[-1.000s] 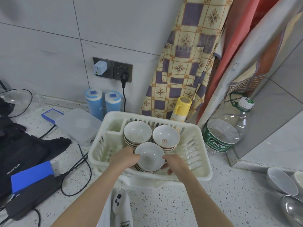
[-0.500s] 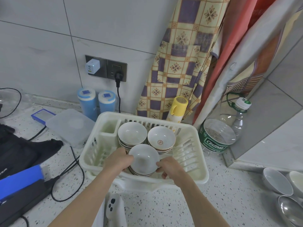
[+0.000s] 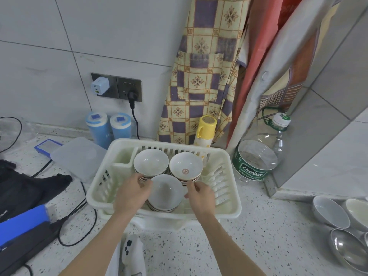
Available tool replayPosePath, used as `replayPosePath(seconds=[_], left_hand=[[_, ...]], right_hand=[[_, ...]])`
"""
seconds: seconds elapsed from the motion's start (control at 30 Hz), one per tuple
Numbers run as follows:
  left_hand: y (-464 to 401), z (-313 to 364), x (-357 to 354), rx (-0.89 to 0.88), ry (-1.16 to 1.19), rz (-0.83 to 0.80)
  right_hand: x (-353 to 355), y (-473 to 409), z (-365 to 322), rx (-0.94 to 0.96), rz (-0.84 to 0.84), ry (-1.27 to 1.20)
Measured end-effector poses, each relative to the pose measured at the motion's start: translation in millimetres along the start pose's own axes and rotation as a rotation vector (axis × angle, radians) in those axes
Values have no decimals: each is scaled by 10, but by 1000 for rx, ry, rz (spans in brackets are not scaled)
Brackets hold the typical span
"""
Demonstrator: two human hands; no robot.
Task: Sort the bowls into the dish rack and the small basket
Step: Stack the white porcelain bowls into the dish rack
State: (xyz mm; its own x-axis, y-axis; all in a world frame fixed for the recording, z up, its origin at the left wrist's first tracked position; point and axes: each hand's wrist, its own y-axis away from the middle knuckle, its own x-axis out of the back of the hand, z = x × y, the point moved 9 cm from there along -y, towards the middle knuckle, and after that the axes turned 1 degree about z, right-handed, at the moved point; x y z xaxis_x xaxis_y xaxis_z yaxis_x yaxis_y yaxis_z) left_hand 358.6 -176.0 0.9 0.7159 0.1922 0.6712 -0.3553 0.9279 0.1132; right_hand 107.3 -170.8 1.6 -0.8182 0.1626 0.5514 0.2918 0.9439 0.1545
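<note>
The front stack of bowls (image 3: pixel 165 193) sits in the near part of the white dish rack (image 3: pixel 229 208), before two more stacks: the left stack (image 3: pixel 150 163) and the right stack (image 3: pixel 186 168). My left hand (image 3: pixel 132 196) and right hand (image 3: pixel 201 197) curl their fingers round the front stack's top bowl at either side. More bowls (image 3: pixel 330 212) sit well apart on the counter (image 3: pixel 249 246) at right, a water bottle (image 3: pixel 256 160) just beside the rack.

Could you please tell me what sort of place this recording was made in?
Most likely a home kitchen counter: a plastic dish rack holds stacked bowls, an apron hangs on the tiled wall, and metal bowls sit on the speckled counter.
</note>
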Motion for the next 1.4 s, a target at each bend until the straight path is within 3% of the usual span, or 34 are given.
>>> replayPosePath(seconds=[0.1, 0.2, 0.37, 0.53, 0.67, 0.9, 1.1, 1.23, 1.4], left_hand=[[108, 63, 169, -61, 176, 145], [330, 125, 303, -84, 404, 264], [1071, 321, -145, -99, 716, 239], [1863, 790, -1399, -12, 796, -7], [2519, 1304, -2549, 25, 605, -339], [3578, 2081, -4176, 23, 287, -850], [4210, 2473, -5038, 123, 169, -1101], [4452, 2529, -5386, 224, 121, -1185], [4529, 2591, -5618, 240, 180, -1208]], right_hand=[[66, 113, -96, 108, -65, -203], [218, 163, -13, 44, -134, -553], [892, 260, 346, 17, -157, -742], [2027, 439, 1388, -79, 81, -819], [2961, 522, 2272, -194, 350, -810], [4362, 716, 3232, -251, 616, -500], [5036, 1334, 4221, -619, 981, -596], [5205, 1592, 4634, -774, 1007, -588], [5200, 1561, 4941, -851, 868, -639]])
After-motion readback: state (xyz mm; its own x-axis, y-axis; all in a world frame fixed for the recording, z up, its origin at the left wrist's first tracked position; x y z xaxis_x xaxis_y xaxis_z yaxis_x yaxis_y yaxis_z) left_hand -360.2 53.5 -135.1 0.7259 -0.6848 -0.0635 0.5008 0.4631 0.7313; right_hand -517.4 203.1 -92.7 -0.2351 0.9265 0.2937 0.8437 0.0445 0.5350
